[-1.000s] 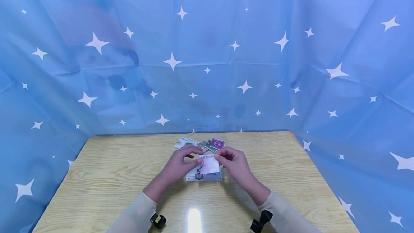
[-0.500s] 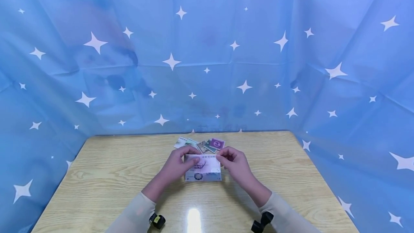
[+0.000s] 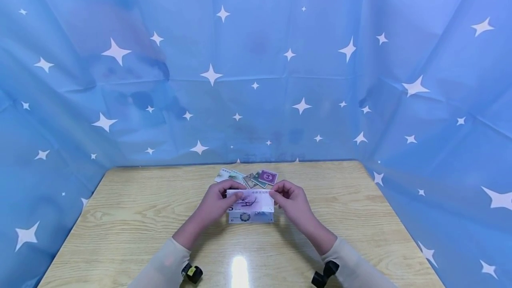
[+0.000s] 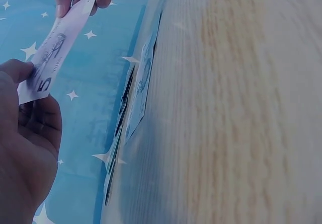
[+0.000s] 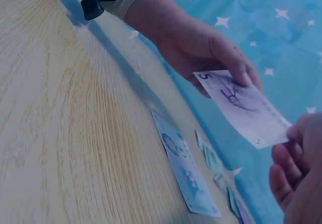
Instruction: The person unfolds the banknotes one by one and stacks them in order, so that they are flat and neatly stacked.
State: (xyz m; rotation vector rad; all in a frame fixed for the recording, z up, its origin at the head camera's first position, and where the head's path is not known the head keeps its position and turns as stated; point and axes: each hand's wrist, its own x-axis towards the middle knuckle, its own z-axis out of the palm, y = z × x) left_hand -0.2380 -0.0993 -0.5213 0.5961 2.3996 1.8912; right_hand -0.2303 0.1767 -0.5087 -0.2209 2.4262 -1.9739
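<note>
Pinching opposite ends of the purple banknote [image 3: 256, 201], the left hand [image 3: 216, 200] and right hand [image 3: 293, 199] hold it raised above the table [image 3: 160, 217], not yet set down; one bluish banknote [image 5: 186, 164] already lies flat there, while the overlapping banknotes [image 3: 251, 181] beyond rest untouched.

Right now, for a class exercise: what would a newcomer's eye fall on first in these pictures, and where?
Most likely the blue backdrop with white stars, which rises behind the wooden table. Next, the purple note marked 5, held between the person's left hand and right hand, above a bluish note on the table. Beyond the hands, toward the table's far edge, overlapping notes form a loose row, a dark purple one at its right end.
</note>
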